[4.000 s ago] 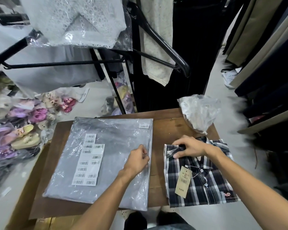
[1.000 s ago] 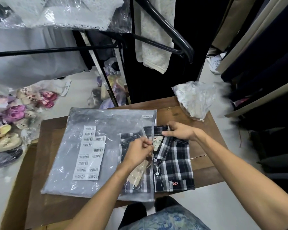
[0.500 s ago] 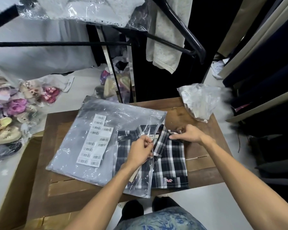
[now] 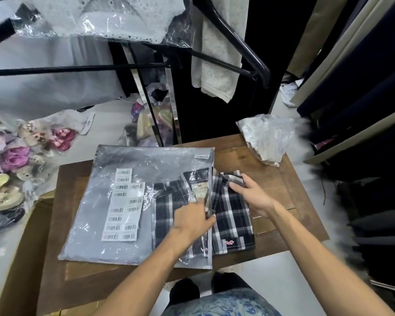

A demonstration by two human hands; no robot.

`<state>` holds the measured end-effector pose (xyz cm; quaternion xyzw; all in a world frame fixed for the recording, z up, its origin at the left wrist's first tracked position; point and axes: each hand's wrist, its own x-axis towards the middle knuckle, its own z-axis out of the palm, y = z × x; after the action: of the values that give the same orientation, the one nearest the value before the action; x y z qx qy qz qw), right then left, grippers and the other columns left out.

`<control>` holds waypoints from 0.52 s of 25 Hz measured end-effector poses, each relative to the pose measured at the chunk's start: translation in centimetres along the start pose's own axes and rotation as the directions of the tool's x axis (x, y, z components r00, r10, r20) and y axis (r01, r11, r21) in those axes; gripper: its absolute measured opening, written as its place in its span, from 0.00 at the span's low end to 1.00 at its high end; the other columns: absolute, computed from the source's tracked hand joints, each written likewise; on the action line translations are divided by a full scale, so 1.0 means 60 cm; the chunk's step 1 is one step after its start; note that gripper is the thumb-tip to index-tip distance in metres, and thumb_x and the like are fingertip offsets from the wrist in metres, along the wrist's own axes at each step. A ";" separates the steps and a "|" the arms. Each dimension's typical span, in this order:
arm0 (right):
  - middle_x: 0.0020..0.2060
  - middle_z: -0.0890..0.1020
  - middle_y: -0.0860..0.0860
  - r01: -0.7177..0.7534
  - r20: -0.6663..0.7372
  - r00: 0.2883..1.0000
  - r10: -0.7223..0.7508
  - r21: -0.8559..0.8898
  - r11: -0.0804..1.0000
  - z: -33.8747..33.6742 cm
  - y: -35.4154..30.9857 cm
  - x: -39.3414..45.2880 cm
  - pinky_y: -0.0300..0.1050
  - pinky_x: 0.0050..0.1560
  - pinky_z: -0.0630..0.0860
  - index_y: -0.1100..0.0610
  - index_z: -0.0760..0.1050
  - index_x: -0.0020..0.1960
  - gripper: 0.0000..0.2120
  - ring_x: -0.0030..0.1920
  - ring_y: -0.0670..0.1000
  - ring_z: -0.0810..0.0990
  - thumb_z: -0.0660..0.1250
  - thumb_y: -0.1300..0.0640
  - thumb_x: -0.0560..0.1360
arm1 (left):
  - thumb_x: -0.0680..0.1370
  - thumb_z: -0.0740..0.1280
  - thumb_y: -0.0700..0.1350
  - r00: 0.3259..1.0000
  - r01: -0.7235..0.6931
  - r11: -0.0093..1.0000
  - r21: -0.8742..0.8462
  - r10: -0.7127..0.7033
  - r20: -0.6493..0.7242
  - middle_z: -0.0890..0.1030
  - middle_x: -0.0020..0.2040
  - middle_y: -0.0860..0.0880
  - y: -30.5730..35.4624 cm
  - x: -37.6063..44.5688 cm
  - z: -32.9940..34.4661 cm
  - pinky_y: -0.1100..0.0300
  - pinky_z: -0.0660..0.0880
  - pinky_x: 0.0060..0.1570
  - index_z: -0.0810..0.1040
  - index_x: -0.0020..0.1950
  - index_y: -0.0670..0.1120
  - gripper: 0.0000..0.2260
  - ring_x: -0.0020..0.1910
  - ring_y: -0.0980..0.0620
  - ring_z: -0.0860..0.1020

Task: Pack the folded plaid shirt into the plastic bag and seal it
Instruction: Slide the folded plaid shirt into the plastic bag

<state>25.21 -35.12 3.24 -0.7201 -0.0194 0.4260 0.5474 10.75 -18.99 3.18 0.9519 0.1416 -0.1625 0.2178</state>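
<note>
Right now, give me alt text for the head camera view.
Two bare hands slide a folded plaid shirt halfway into a clear plastic bag on a wooden table; left hand holds the bag's opening, right hand pushes the collar.

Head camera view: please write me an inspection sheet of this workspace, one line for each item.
Surface: brown wooden table, bare wood at the right side and front.
Job's things: plaid shirt about half inside the plastic bag; the bag lies flat, its opening faces right, not sealed; barcode stickers on the bag.
Clutter: crumpled plastic bag on the far right corner of the table.
Hands: left hand holds the bag's open edge; right hand presses the shirt's collar end.
Cables: nothing seen.
Surroundings: black clothes rack with hanging garments behind the table; bagged shoes on the floor at left.
</note>
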 end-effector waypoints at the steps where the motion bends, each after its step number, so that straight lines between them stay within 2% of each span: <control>1: 0.61 0.84 0.51 0.025 -0.041 0.999 -0.024 0.029 0.999 0.006 0.004 0.004 0.56 0.68 0.76 0.50 0.75 0.62 0.09 0.62 0.51 0.82 0.66 0.56 0.83 | 0.82 0.59 0.58 1.000 0.002 0.999 0.054 -0.003 0.017 0.71 0.29 0.54 -0.004 0.000 0.000 0.59 0.78 0.28 0.74 0.46 0.46 0.16 0.24 0.55 0.71; 3: 0.63 0.82 0.55 -0.003 -0.086 0.996 0.011 0.082 0.997 0.009 0.014 0.014 0.59 0.70 0.75 0.56 0.72 0.67 0.16 0.63 0.53 0.81 0.69 0.54 0.81 | 0.83 0.56 0.54 0.998 -0.021 0.998 0.065 0.017 0.056 0.68 0.27 0.53 -0.012 0.000 0.003 0.60 0.78 0.29 0.71 0.35 0.47 0.19 0.23 0.55 0.69; 5: 0.62 0.82 0.56 -0.127 -0.048 0.990 0.130 0.056 0.990 0.009 0.019 0.010 0.59 0.67 0.77 0.58 0.69 0.68 0.27 0.61 0.54 0.83 0.76 0.50 0.75 | 0.83 0.56 0.49 0.997 -0.014 1.000 -0.002 0.014 0.082 0.69 0.27 0.52 -0.014 0.002 0.006 0.63 0.74 0.27 0.71 0.35 0.46 0.17 0.23 0.56 0.70; 6: 0.60 0.83 0.54 -0.156 -0.009 0.988 0.155 -0.041 0.987 0.007 0.021 0.006 0.57 0.65 0.78 0.56 0.70 0.65 0.26 0.59 0.54 0.83 0.78 0.51 0.73 | 0.83 0.56 0.48 0.996 -0.007 0.999 -0.044 0.010 0.088 0.71 0.28 0.52 -0.015 0.003 0.009 0.65 0.72 0.26 0.72 0.36 0.46 0.16 0.23 0.55 0.70; 8: 0.55 0.86 0.50 -0.146 0.035 0.987 0.158 -0.232 0.962 0.005 0.018 0.001 0.52 0.61 0.80 0.53 0.75 0.60 0.17 0.55 0.50 0.85 0.76 0.58 0.74 | 0.83 0.56 0.47 0.994 -0.013 0.996 -0.090 0.023 0.104 0.72 0.29 0.51 -0.017 0.004 0.014 0.66 0.69 0.26 0.74 0.37 0.44 0.16 0.23 0.55 0.70; 11: 0.52 0.88 0.52 -0.097 -0.009 0.995 0.098 -0.204 0.974 0.009 0.025 0.009 0.48 0.54 0.83 0.57 0.78 0.61 0.14 0.51 0.50 0.87 0.74 0.64 0.76 | 0.82 0.56 0.47 0.992 -0.039 0.992 -0.120 0.053 0.118 0.73 0.29 0.49 -0.019 0.007 0.018 0.61 0.74 0.26 0.76 0.40 0.42 0.16 0.23 0.54 0.70; 13: 0.51 0.88 0.54 -0.073 -0.080 0.995 0.062 -0.134 0.988 0.022 0.032 0.015 0.51 0.53 0.84 0.60 0.78 0.59 0.12 0.50 0.53 0.87 0.74 0.64 0.76 | 0.81 0.56 0.48 0.992 -0.046 0.990 -0.130 0.060 0.107 0.75 0.30 0.48 -0.015 0.006 0.016 0.55 0.78 0.30 0.76 0.42 0.42 0.14 0.25 0.53 0.72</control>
<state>24.10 -34.44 1.13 -0.7718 -0.0034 0.4144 0.4823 10.52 -18.61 1.90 0.9290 0.1141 -0.1998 0.2900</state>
